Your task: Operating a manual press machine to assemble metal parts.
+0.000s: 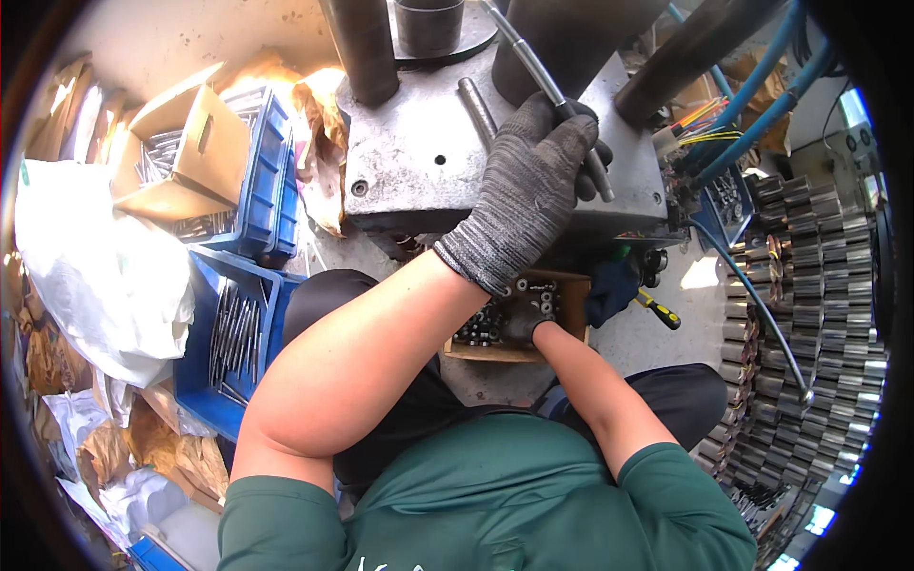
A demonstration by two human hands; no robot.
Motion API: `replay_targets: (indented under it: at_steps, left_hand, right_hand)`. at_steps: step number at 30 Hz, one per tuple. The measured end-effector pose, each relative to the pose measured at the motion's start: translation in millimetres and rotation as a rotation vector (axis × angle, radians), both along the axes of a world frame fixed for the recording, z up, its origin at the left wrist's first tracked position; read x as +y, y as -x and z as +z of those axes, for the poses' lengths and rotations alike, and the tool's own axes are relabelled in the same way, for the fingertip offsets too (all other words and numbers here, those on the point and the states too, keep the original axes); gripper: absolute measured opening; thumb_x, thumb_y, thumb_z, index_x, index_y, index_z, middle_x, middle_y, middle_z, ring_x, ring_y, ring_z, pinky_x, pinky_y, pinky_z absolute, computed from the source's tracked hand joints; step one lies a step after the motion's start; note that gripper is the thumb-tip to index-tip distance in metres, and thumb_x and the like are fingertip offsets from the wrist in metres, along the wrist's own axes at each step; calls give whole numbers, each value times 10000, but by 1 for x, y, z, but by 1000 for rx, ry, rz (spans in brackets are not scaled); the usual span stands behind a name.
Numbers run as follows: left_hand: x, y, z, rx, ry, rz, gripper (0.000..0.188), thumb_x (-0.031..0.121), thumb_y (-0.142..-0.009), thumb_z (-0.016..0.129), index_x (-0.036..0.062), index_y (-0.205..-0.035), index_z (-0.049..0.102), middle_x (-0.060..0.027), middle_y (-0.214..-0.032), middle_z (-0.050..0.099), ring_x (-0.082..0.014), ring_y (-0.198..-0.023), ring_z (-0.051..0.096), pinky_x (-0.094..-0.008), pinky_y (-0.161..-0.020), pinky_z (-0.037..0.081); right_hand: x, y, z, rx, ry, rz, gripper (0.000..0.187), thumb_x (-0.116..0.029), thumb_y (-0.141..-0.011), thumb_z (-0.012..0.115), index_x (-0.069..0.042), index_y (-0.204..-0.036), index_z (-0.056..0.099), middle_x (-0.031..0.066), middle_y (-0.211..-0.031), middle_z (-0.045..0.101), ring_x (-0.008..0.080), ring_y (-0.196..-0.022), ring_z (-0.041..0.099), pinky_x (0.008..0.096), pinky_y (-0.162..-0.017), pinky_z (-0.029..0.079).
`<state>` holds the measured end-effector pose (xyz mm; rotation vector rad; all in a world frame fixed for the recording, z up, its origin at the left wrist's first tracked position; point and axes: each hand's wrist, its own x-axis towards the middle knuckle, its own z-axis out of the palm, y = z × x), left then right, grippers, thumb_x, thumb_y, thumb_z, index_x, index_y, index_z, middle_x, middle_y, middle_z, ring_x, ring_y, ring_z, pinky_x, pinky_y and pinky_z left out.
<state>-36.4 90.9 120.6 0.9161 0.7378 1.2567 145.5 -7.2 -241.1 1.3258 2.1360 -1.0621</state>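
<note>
My left hand [528, 186], in a grey knit glove, is raised over a grey metal machine block. Its fingers are closed round a thin metal rod [533, 62], which slants from upper left to lower right. Beside that hand, a shorter metal bar [475, 108] leans or lies on the machine block [409, 171]; which of the two I cannot tell. Lower down, my right hand [520, 322], in a dark glove, reaches into a cardboard box [490, 353] of small round metal parts [545, 297]. Its fingers are hidden among the parts and in shadow.
Dark steel columns [360, 52] rise from the block. At left stand a blue bin [202, 366] of thin rods, an open carton [205, 152] and a white bag [100, 262]. A yellow-handled screwdriver [659, 310] lies right of the box. Stacked metal cylinders [809, 314] fill the far right.
</note>
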Motion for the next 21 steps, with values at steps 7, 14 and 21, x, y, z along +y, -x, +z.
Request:
replay_targets:
  at_steps: [7,14,21]
  left_hand:
    - [1,18,3,7,79,11,300,258,-1103,575,5,-1253,632,-99,-944,765,-106,-665,685,-220,-574,505]
    - [-2,17,5,41,75,-25,312,267,-1085,612,8,-1258,631,-104,-936,771,-115,-670,701,-236,-577,550]
    - [-2,15,7,-4,186,-15,217,218,-1077,604,19,-1156,643,-106,-890,735,-163,-724,698,-325,-677,575]
  right_hand:
    - [-3,19,-11,-91,45,-76,1014,-648,-956,643,-89,-1713,264,212,-1762,273,361,-1646,218,467,-1350,166]
    - [-7,28,-54,-148,-185,-30,530,-151,-959,604,-48,-1479,599,244,-1336,716,369,-1262,686,460,-1104,523]
    - [-16,32,-19,4,-191,-148,515,-175,-1016,561,-33,-1511,569,241,-1449,655,357,-1313,659,444,-1125,510]
